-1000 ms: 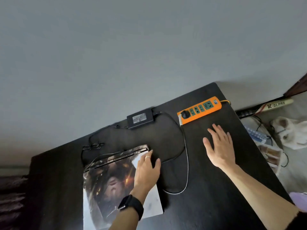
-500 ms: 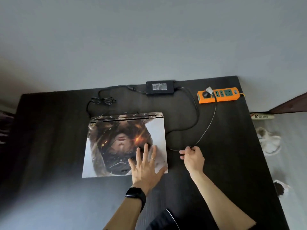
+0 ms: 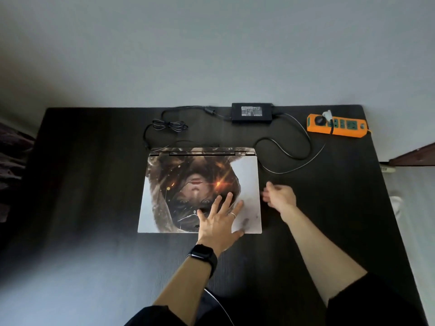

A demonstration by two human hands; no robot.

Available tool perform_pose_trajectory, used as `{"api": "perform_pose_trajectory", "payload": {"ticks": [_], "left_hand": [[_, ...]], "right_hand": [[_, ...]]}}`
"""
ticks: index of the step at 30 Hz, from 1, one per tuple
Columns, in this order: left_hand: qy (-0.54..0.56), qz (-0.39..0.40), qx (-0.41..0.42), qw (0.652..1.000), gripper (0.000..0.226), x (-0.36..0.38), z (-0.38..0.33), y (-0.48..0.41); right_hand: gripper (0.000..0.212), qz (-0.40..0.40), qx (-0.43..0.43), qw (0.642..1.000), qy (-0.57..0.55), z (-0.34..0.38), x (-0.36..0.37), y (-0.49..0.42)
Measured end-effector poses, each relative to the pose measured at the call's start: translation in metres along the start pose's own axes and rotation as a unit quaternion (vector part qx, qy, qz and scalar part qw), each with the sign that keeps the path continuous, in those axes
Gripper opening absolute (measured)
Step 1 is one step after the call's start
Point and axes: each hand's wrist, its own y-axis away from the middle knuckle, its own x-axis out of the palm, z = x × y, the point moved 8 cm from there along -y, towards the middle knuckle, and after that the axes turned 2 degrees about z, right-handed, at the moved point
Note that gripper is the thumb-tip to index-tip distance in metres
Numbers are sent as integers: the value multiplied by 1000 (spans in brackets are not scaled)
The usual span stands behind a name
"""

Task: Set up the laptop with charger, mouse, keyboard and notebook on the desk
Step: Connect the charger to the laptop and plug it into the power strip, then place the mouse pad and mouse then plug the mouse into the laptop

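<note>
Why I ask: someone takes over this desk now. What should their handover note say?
Left hand: flat on the closed laptop, in the middle of the desk.
Right hand: blurred, beside the laptop's right edge, nothing seen in it.
Charger at the back edge; a lead appears to run to the orange power strip; whether it reaches the laptop cannot be told.
Done: laptop and charger placed.
Left: open laptop; bring mouse, keyboard, notebook, none in view.

A plain grey wall (image 3: 211, 43) rises behind the dark wooden desk (image 3: 82, 184), with pale floor (image 3: 414, 208) at right.
</note>
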Motion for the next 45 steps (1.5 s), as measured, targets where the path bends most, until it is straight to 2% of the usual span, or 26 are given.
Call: {"api": "perform_pose_trajectory", "payload": {"ticks": [3,7,12,15,18,20,22,26,34,37,41,45], "left_hand": [[0,7,1,1000,83,-1,0,0],[5,10,-2,1000,81,-2,0,2],[25,-19,-28,999,71,13,5,21],[35,-26,-60,997,83,27,12,43],[87,-26,-111,990,85,44,15,73],[130,-31,-157,979,75,53,13,97],[194,-39,-215,956,64,65,10,123],[280,-84,-294,910,58,86,10,179],[357,-209,-404,816,50,117,27,316],[389,-247,-446,767,50,145,32,378],[413,-276,-492,715,51,192,42,462],[425,-278,-519,687,52,246,46,535]], "right_hand": [[25,-28,-8,996,87,-33,1,24],[15,20,-55,986,156,-63,7,64],[37,92,-92,976,174,-94,4,99],[48,138,-100,961,216,-105,3,106],[50,175,-119,942,259,-101,1,114],[45,211,-152,919,297,-96,2,127],[40,240,-194,894,324,-89,3,141],[32,290,-258,843,372,-75,12,180],[29,378,-429,685,452,-77,71,291],[26,410,-478,626,460,-89,105,344],[20,441,-522,577,447,-113,155,417],[18,466,-527,561,437,-153,189,484]]}}
